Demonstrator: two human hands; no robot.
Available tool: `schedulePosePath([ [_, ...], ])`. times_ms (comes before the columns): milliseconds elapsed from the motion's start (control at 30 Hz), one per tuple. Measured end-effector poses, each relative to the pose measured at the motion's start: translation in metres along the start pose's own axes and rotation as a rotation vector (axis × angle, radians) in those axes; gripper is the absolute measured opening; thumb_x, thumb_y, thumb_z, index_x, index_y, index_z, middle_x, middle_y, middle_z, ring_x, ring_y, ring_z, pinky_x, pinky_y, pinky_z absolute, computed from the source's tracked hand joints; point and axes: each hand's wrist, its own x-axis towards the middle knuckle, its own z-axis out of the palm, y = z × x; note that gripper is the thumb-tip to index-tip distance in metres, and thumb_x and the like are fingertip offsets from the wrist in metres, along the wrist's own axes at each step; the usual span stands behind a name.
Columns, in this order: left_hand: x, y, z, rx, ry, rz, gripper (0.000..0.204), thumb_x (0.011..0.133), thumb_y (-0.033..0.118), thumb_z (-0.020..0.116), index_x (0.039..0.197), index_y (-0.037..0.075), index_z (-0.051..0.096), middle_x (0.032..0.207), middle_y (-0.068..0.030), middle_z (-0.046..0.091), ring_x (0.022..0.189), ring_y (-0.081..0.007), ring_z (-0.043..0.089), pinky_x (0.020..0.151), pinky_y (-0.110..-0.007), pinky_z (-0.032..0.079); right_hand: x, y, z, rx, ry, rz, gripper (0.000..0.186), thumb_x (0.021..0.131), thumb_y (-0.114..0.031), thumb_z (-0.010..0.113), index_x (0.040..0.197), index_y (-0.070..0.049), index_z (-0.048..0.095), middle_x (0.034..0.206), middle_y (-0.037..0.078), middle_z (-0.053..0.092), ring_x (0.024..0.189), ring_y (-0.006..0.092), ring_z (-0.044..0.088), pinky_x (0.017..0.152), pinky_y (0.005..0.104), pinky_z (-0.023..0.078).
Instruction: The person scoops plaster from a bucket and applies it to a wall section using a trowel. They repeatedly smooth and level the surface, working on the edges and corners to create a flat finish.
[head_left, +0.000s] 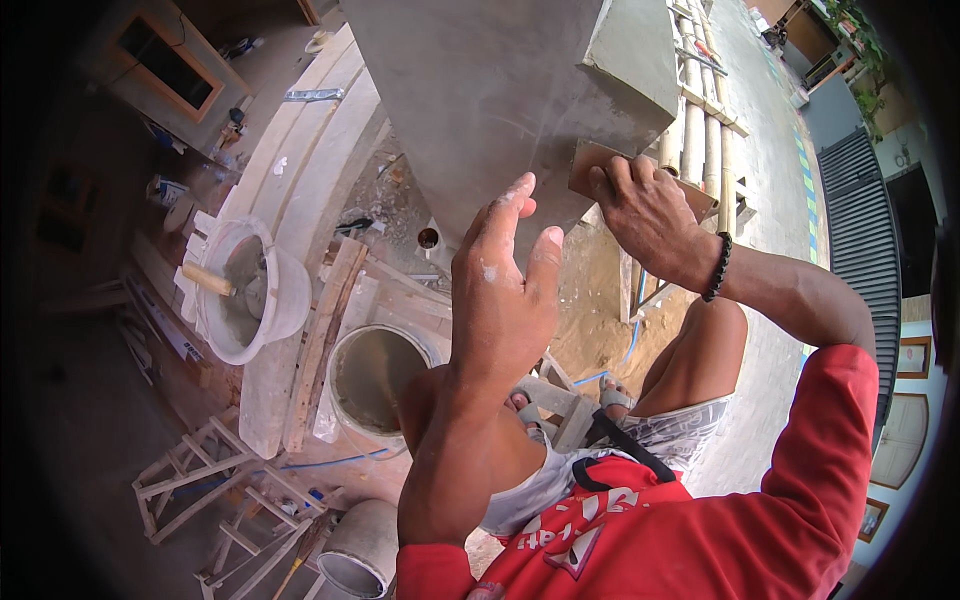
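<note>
My right hand [645, 210] is closed over a thin, flat brown board [587, 168], its fingers curled over the top edge. The board lies against the lower right corner of a grey plastered column [480, 90]. To the left of it, my left hand [505, 275] is raised in front of the column's lower part with its thumb and fingers apart, holding nothing. A pale smear marks the back of that hand. Whether its fingertips touch the plaster, I cannot tell.
A white tub [295, 300] with grey mix and a wooden-handled tool [208, 279] sits on planks at left. A bucket of grey liquid [375, 380] stands by my knee. Bamboo poles [712, 130] run behind the column. Wooden trestles [195, 470] and another bucket [358, 550] are lower left.
</note>
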Motion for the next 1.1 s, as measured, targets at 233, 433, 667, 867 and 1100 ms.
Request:
schedulePosePath([
  [233,0.001,-0.002,-0.003,-0.013,0.024,0.012,0.046,0.095,0.010,0.063,0.137,-0.005,0.055,0.121,-0.0234,0.065,0.113,-0.0354,0.062,0.100,-0.043,0.048,-0.056,0.097,-0.081,0.585,0.423,-0.062,0.037,0.092,-0.016,0.066,0.128,-0.005,0.066,0.094,0.014,0.064,0.085,0.0306,0.065,0.078,0.0397,0.055],
  [433,0.002,0.001,-0.003,-0.015,-0.004,0.001,0.046,0.094,0.009,0.063,0.136,-0.008,0.054,0.120,-0.0271,0.064,0.115,-0.0400,0.063,0.101,-0.045,0.047,-0.003,0.180,-0.058,0.626,0.303,-0.205,0.045,0.090,-0.004,0.062,0.134,-0.004,0.066,0.110,0.015,0.067,0.097,0.0283,0.067,0.094,0.0389,0.056],
  [667,0.001,0.000,-0.002,-0.017,0.005,-0.013,0.046,0.094,0.009,0.063,0.136,-0.008,0.054,0.120,-0.0268,0.064,0.115,-0.0397,0.062,0.102,-0.045,0.046,0.023,0.167,-0.057,0.662,0.237,-0.388,0.039,0.093,-0.014,0.070,0.130,-0.004,0.068,0.104,0.015,0.069,0.093,0.0302,0.066,0.089,0.0418,0.052],
  [867,0.003,0.000,0.000,0.004,-0.002,-0.017,0.046,0.094,0.009,0.063,0.137,-0.007,0.054,0.120,-0.0262,0.064,0.115,-0.0395,0.062,0.103,-0.045,0.046,0.030,0.171,-0.038,0.567,0.228,-0.286,0.030,0.097,-0.015,0.069,0.124,-0.003,0.072,0.094,0.015,0.070,0.085,0.0267,0.067,0.081,0.0411,0.053],
  [1100,0.000,0.001,-0.002,0.004,0.009,-0.023,0.046,0.094,0.009,0.063,0.137,-0.007,0.055,0.120,-0.0256,0.064,0.115,-0.0389,0.063,0.102,-0.045,0.047,0.048,0.210,-0.014,0.661,0.374,-0.303,0.034,0.099,-0.005,0.060,0.132,-0.006,0.069,0.098,0.017,0.071,0.083,0.0249,0.067,0.085,0.0384,0.056],
])
